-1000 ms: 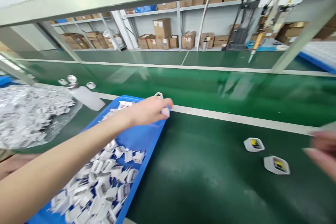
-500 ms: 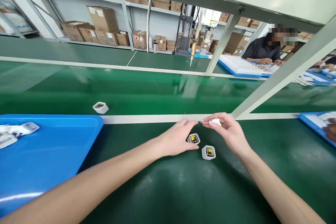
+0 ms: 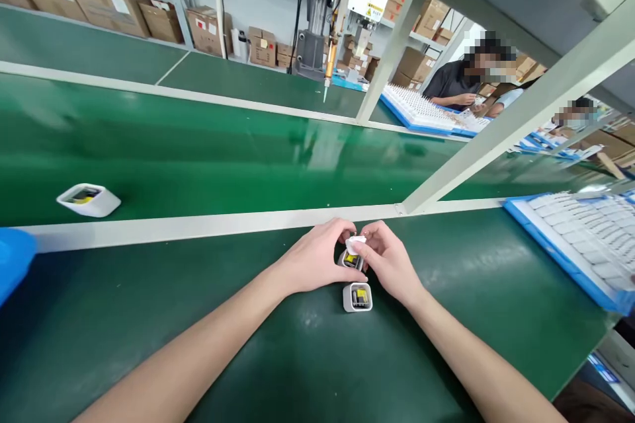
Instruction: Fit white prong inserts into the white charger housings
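Observation:
My left hand (image 3: 317,259) is wrapped round an open white housing (image 3: 350,260) with yellow and black parts inside, standing on the dark green table. Between the thumb and fingers of my right hand (image 3: 389,261) is a small white piece (image 3: 355,244), held over the top of that housing. A second open white housing (image 3: 358,297) stands just in front of the first, touched by neither palm; yellow and black parts show inside it. A third white housing (image 3: 90,200) rests tilted on the shiny green strip at the far left.
A blue tray (image 3: 14,258) edges in at the left. At the right lies a blue tray of white parts (image 3: 578,238). A slanting metal post (image 3: 516,125) rises behind my right hand. Beyond are a dispenser (image 3: 327,73) and a person in dark clothing (image 3: 454,82).
My right hand has moved left, bringing the white piece over the housing, and my left hand has closed round that housing. The view has turned to the right.

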A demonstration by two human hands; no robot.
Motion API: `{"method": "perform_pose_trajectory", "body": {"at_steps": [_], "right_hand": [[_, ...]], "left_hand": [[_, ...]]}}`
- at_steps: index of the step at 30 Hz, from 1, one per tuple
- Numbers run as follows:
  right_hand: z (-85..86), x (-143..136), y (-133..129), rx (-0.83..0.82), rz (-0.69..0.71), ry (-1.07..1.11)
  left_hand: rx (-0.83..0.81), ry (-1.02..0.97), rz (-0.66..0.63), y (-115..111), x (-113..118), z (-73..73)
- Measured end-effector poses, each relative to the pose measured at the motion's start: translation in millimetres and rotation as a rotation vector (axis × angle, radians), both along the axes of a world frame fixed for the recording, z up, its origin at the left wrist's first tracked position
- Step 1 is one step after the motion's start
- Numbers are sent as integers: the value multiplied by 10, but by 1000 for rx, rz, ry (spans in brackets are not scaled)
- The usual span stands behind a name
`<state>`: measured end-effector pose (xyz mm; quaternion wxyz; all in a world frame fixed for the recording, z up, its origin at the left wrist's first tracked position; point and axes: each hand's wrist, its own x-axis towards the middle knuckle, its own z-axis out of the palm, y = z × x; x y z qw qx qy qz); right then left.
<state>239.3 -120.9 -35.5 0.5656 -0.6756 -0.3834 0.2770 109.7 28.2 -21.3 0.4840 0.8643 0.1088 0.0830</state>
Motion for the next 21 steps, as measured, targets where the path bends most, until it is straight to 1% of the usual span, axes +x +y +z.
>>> {"method": "perform_pose_trajectory", "body": {"at_steps": [3, 5, 7, 9, 11, 13, 15, 16, 17, 19, 21], "right_hand": [[-42, -78, -1, -8, -20, 21], [-34, -92, -10, 3, 5, 40], [-9, -82, -27, -14, 47, 12], [21, -60, -49, -62, 65, -116], [49, -36, -70, -101, 53, -296], [75, -13, -82, -106, 37, -474], [94, 5, -82, -80, 45, -554], [99, 11, -79, -54, 51, -529], [102, 14, -74, -24, 52, -457], [97, 16, -60, 37, 39, -224], [84, 14, -47, 75, 27, -30]], "left_hand": [[-75, -1, -42, 58, 12, -29], [-141, -14, -74, 123, 13, -31], [-156, -20, -102, 177, 0, -21], [-132, -20, -135, 199, -23, -8], [-113, -29, -168, 188, -45, 0], [-102, -34, -196, 157, -54, -5], [-84, -23, -181, 128, -48, -22], [-76, -17, -158, 118, -40, -32], [-69, -15, -132, 113, -30, -42], [-58, -28, -88, 117, -10, -57], [-65, -45, -80, 133, 0, -62]]}}
